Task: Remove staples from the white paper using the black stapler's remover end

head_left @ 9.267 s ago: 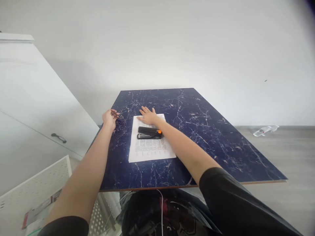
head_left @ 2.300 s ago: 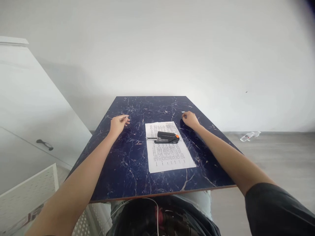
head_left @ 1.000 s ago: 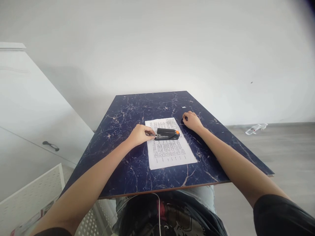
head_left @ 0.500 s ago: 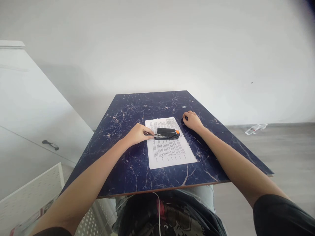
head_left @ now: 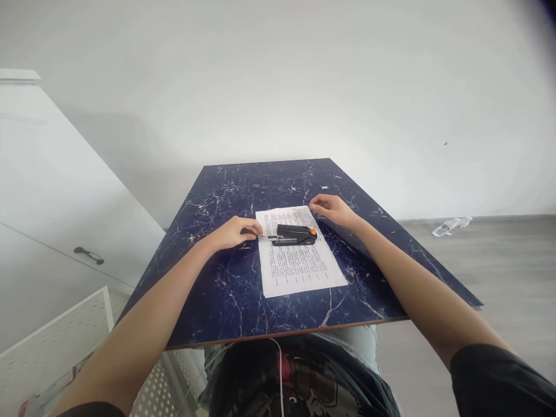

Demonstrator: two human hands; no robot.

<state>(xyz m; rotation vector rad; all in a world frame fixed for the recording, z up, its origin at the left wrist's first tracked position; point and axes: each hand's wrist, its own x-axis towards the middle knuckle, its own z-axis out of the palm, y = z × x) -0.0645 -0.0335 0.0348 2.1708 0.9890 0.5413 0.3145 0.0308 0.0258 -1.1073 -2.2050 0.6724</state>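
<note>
A black stapler (head_left: 296, 235) with an orange tip lies on its side on printed sheets of paper (head_left: 299, 269). From its left end a thin rod sticks out toward my left hand (head_left: 238, 233). My left thumb and fingers pinch the rod's outer end at the paper's left edge. My right hand (head_left: 333, 209) hovers at the far right corner of the sheets, its fingers bent and the tips close together. Whatever those fingertips hold, if anything, is too small to make out.
The dark blue marbled table (head_left: 226, 307) carries a small pale piece (head_left: 325, 187) behind my right hand. A white cabinet (head_left: 52, 191) stands at left, above a white perforated rack (head_left: 61, 336). Clear plastic packaging (head_left: 452, 226) lies on the floor at right.
My left hand has drawn left from the stapler, exposing more of the rod. My right hand has shifted left to the paper's far corner, its fingers less curled. The stapler has stayed put.
</note>
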